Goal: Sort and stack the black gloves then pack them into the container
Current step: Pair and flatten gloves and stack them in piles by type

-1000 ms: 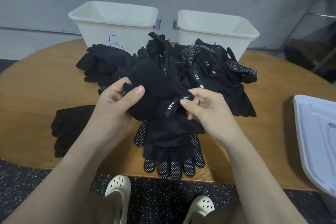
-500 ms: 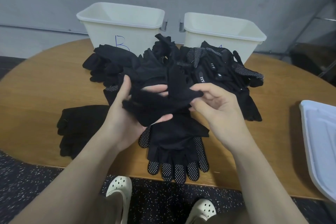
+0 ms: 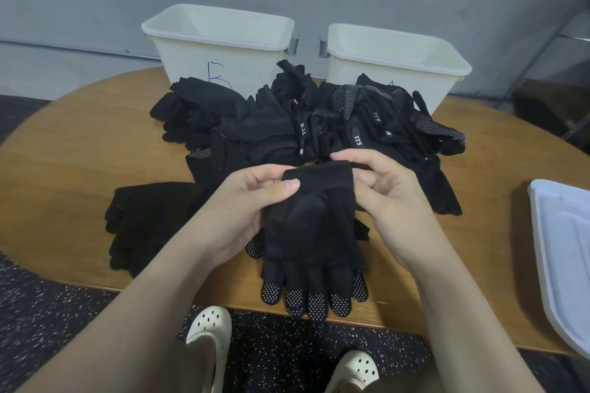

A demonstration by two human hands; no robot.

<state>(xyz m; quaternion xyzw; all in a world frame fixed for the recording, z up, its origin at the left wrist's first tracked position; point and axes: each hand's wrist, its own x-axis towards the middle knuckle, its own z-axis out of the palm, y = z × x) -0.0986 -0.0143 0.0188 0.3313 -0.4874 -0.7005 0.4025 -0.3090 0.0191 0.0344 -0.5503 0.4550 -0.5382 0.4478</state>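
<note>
A wide, rounded wooden table (image 3: 79,150) fills most of the view, seen from above by a person seated or standing at its near edge. At the far side stand two cream plastic bins, side by side with a small gap between them: the left bin (image 3: 220,41), marked with a blue letter B on its front wall, and the right bin (image 3: 396,57), whose marking is hidden by gloves. At the right edge of the table lies a pale grey-white lid (image 3: 565,258), partly out of view.

A large loose heap of black gloves (image 3: 319,124) sprawls across the middle of the table, just in front of both bins; some show white grip dots and small white lettering. To the left, near the table's edge, a separate flat pile of plain black gloves (image 3: 143,220) lies apart from the heap.

In the near centre, both hands hold one black glove (image 3: 313,223) above a dotted glove (image 3: 309,300) that lies flat with its fingertips at the table's near edge. The left hand (image 3: 252,201) pinches the held glove's cuff, thumb on top. The right hand (image 3: 383,191) curls its fingers round the cuff's other side.

Below the table, two cream clogs (image 3: 210,332) rest on a dark speckled floor (image 3: 57,313).
</note>
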